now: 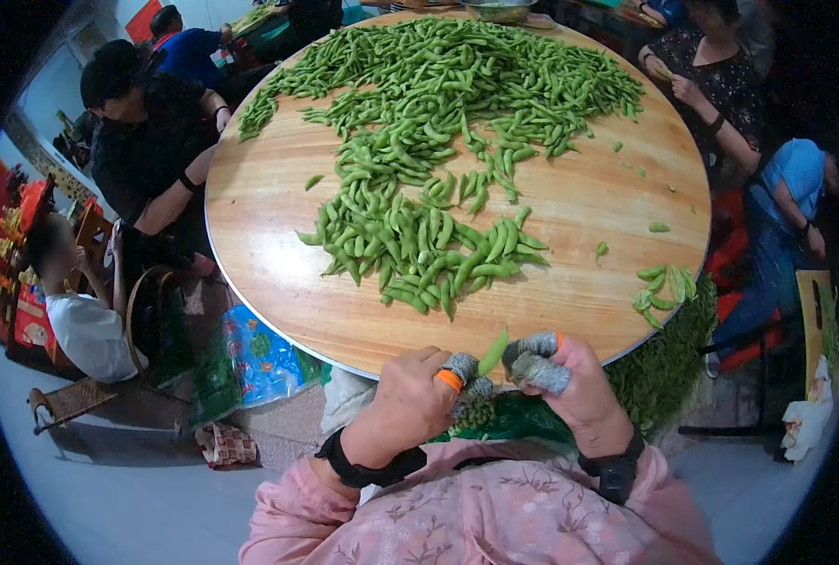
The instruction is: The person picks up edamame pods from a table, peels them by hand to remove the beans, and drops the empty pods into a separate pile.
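A green soybean pod (493, 352) stands upright between my hands, its lower end pinched in the fingers of my left hand (405, 405). Grey knitted finger covers with orange edges are on the fingers of both hands. My right hand (584, 391) is closed, thumb and finger pressed together close beside the pod; whatever may be in that pinch is hidden. Both hands are at the near edge of the round wooden table (278, 254). Beneath them, shelled green beans (474, 414) show partly, with green plastic around them. A pile of soybean pods (410, 231) lies in front of me.
Emptied-looking pods (662, 287) lie at the table's right edge. Stripped green stalks (669, 377) are heaped below it. A blue plastic bag (259, 353) is on the floor at left. Several people sit around, one in black (142, 141) at the table's left side.
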Available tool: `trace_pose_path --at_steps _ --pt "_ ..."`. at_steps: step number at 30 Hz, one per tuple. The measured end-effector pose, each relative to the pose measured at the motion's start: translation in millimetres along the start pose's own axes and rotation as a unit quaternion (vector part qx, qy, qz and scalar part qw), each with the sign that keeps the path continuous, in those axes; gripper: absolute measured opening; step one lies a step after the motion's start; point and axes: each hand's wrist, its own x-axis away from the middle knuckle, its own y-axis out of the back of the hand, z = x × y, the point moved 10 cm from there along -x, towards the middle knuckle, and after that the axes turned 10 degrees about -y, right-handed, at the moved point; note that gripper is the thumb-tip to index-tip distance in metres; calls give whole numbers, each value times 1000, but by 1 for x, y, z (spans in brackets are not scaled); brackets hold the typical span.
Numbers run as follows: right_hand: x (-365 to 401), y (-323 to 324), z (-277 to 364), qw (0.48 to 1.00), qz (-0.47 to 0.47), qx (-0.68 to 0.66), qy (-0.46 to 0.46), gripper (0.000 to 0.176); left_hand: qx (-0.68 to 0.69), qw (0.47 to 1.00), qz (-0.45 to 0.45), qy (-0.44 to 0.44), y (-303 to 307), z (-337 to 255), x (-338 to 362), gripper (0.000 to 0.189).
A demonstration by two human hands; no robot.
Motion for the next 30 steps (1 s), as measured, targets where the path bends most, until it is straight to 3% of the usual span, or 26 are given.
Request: trace_pose_path --at_steps 2,11,21,23,24,26,30 --pt "3 -4 8 1000 6 -2 14 13 -10 998 51 -32 -13 -3 6 22" --pt "8 -9 13 1000 25 5 13 14 -45 989 127 -63 -17 -12 4 30" --pt "1 1 3 999 13 31 30 13 -40 989 134 -47 -26 -11 8 27" --pt "-2 2 0 999 19 2 39 13 54 995 87 6 -23 -5 7 11" --pt "-3 2 0 998 26 -27 51 13 54 995 87 6 -26 -5 9 11" --pt "-8 5 -5 997 25 -45 61 14 221 968 64 101 -36 9 19 14" --pt "-10 6 -5 994 39 -83 65 15 312 938 -18 150 -30 17 17 19"
